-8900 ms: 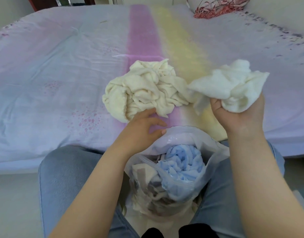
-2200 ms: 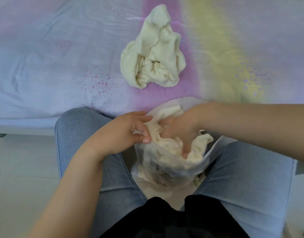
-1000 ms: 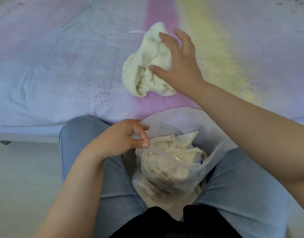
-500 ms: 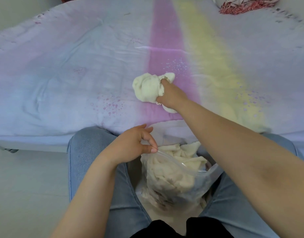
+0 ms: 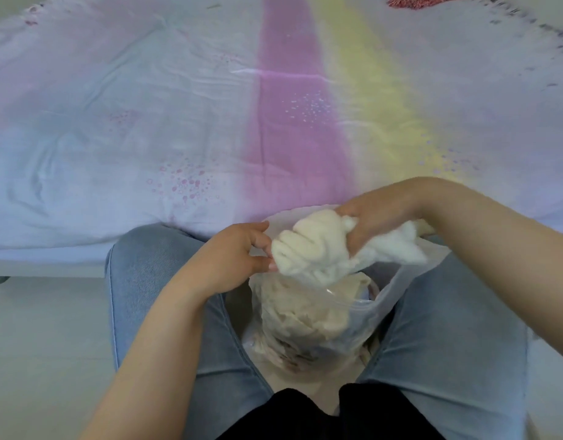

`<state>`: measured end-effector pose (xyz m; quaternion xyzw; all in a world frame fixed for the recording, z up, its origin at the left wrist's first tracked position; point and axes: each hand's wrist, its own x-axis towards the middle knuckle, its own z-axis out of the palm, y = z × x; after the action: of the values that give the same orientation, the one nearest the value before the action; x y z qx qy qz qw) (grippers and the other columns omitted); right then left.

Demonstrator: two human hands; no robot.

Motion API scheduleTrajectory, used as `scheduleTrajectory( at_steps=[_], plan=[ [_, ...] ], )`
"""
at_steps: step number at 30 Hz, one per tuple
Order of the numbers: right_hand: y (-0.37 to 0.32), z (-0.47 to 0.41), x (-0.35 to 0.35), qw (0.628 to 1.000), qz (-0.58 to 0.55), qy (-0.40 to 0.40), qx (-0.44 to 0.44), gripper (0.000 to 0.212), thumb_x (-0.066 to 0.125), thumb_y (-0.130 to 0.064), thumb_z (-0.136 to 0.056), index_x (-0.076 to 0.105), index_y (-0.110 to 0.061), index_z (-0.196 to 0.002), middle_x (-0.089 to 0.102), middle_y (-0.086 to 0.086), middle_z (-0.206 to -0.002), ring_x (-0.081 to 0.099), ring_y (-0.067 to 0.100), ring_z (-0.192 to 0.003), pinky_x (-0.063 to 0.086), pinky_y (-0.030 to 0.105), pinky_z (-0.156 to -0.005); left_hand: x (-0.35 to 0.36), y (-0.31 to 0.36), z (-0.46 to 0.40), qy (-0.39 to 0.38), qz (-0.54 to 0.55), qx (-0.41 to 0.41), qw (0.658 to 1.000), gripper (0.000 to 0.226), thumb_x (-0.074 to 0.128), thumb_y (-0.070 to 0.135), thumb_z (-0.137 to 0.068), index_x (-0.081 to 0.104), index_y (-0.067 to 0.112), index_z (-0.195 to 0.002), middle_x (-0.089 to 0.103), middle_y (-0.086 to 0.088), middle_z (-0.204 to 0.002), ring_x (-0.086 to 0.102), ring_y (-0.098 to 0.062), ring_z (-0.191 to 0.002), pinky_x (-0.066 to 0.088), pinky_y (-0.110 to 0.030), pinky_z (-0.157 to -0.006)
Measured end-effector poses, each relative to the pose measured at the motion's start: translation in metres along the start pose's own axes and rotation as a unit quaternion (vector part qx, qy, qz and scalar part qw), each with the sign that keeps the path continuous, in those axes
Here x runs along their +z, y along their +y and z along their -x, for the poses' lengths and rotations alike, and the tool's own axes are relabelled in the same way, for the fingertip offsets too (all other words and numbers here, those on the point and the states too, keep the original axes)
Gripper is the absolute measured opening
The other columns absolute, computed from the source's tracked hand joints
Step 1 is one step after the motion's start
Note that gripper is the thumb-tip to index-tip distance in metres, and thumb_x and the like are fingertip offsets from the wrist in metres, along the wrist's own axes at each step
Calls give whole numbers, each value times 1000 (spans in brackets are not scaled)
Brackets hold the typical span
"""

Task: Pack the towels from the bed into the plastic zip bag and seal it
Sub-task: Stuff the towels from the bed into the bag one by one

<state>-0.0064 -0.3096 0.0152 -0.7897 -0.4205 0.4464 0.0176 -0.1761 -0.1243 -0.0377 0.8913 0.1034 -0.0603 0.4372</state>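
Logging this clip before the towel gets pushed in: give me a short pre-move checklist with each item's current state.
1. Crumpled cream towel gripped by right hand: ok.
2. Towel over mouth of clear plastic zip bag: ok.
3. Left hand holding the bag rim open: ok.
4. Bag upright between the knees: ok.
5. Room left in the bag: cannot tell; cream towels reach near its rim.
6. Pastel bedsheet free of towels: ok in view.

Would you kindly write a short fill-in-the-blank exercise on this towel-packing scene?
1. The right hand grips a ____-coloured towel.
2. The towel hangs over the open mouth of the plastic ____.
3. The left hand pinches the bag's ____.
4. The bag sits between the person's ____.

Missing words: cream; bag; rim; knees
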Motion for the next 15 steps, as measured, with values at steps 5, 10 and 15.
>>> scheduleTrajectory(
  at_steps=[5, 10, 15],
  plan=[
    [-22, -49, 48, 981, 182, -32, 56, 41, 64, -34, -85, 53, -21, -122, 55, -5, -111, 53, 19, -110, 40, 28, -84, -2, 4, 10, -32, 9, 18, 999, 16, 77, 17, -79, 76, 33, -77, 42, 10, -147, 35, 11, -127, 29, -9, -94],
    [-27, -52, 47, 960, 263, -48, 81, 80, 70, -58, -72, 42, -20, -136, 50, 1, -137, 50, 24, -121, 40, 32, -99, 0, -8, 12, 1, -6, 38, 999, 16, 76, 20, -80, 75, 35, -76, 47, 17, -141, 45, 14, -119, 33, -7, -86],
    [-35, -43, 5, 970, 238, -23, 30, 98, 75, -51, -72, 14, -39, -148, 38, -3, -147, 48, 23, -122, 45, 38, -98, 5, -23, 9, 46, 57, 65, 995, 23, 79, 16, -76, 74, 30, -94, 46, 17, -132, 42, 13, -122, 32, -8, -98]
  ],
)
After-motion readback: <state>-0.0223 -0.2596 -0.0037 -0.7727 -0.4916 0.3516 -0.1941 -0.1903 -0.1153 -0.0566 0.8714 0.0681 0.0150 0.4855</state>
